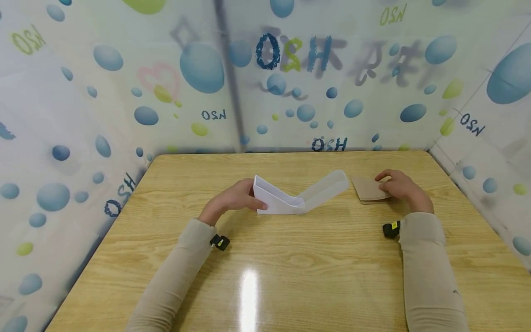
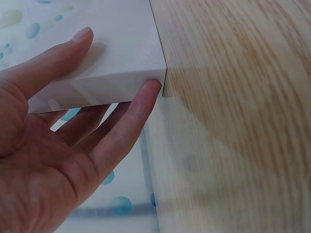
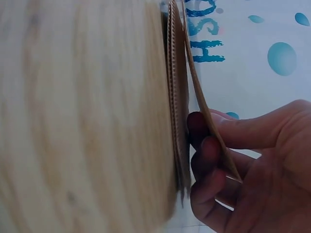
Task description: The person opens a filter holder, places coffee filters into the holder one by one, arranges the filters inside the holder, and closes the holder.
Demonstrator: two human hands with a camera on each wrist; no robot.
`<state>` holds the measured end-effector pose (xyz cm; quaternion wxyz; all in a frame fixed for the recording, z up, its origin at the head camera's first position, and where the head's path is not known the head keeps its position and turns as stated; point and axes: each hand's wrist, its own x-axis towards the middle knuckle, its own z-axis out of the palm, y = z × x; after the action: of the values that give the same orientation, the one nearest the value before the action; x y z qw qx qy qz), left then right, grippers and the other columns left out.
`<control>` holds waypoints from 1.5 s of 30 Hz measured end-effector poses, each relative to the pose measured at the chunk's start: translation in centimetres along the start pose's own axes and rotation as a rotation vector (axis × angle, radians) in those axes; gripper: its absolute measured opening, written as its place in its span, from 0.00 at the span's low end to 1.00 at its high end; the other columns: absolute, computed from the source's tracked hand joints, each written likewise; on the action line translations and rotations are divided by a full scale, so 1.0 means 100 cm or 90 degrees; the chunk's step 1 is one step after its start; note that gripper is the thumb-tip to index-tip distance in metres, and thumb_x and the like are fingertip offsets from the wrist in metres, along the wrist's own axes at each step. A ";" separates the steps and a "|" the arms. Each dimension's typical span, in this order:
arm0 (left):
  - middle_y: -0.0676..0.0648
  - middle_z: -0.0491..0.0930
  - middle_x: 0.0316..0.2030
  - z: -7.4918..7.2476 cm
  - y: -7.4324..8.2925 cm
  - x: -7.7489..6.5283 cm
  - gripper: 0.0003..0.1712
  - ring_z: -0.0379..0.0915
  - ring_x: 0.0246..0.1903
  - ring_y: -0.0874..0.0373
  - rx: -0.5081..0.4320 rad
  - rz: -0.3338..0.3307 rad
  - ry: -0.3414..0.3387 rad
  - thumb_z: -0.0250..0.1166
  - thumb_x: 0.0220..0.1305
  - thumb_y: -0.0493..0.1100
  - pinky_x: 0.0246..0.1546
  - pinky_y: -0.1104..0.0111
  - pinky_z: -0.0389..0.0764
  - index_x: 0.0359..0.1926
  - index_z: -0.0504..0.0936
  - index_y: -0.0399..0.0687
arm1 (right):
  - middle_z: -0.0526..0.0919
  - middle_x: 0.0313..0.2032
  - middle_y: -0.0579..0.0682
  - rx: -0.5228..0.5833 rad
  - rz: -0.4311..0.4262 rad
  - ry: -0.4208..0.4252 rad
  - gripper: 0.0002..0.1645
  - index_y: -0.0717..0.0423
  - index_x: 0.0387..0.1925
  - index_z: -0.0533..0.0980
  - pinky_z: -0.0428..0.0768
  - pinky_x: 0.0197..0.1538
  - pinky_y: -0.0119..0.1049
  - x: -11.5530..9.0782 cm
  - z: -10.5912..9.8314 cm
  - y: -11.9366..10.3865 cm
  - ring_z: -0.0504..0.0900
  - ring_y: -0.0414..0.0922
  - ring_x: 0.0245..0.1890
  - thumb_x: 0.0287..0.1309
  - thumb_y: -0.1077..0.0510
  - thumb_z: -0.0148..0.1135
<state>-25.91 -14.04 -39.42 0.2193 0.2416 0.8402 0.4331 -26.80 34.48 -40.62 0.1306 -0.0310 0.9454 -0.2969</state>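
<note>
My left hand point(image 1: 237, 196) grips the left end of a white box point(image 1: 277, 199) standing on the table. In the left wrist view the thumb lies over one broad face of the box point(image 2: 114, 46), and a fingertip touches its narrow side near the corner. A pale flap-like lid point(image 1: 325, 191) slants up to the right from the box's other end. Farther right, my right hand point(image 1: 400, 186) pinches the edge of a thin brown sheet point(image 3: 200, 92) between thumb and fingers. The sheet tilts away from corrugated cardboard point(image 3: 179, 107) lying under it on the table.
The wooden table point(image 1: 298, 267) ends at a patterned curtain wall point(image 1: 282, 115) just behind the box and the cardboard. More of this patterned sheeting hangs along both sides. A small black wrist camera point(image 1: 391, 229) sits at the right cuff, another camera point(image 1: 220, 242) at the left.
</note>
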 end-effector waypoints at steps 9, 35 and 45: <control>0.39 0.85 0.52 0.000 0.000 0.001 0.26 0.81 0.41 0.53 -0.004 -0.003 -0.002 0.73 0.63 0.37 0.40 0.56 0.86 0.60 0.77 0.40 | 0.78 0.37 0.58 0.021 -0.019 0.008 0.24 0.72 0.65 0.66 0.72 0.33 0.39 -0.005 -0.009 -0.011 0.70 0.45 0.26 0.73 0.63 0.49; 0.39 0.85 0.52 -0.001 0.002 -0.001 0.25 0.81 0.40 0.54 -0.003 0.002 -0.004 0.72 0.64 0.37 0.40 0.55 0.87 0.60 0.78 0.39 | 0.79 0.54 0.73 -0.021 -0.051 0.094 0.28 0.67 0.68 0.67 0.77 0.42 0.44 -0.016 -0.024 -0.044 0.81 0.61 0.46 0.70 0.62 0.54; 0.39 0.85 0.51 0.000 0.000 0.001 0.25 0.81 0.40 0.55 0.002 0.006 -0.006 0.72 0.64 0.38 0.39 0.56 0.86 0.60 0.78 0.39 | 0.80 0.53 0.72 -0.022 -0.065 0.117 0.27 0.68 0.67 0.68 0.77 0.35 0.40 -0.021 -0.026 -0.055 0.83 0.51 0.34 0.72 0.60 0.54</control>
<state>-25.98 -14.00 -39.37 0.2209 0.2482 0.8385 0.4318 -25.60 31.71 -34.99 0.0272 -0.0543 0.9556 -0.2885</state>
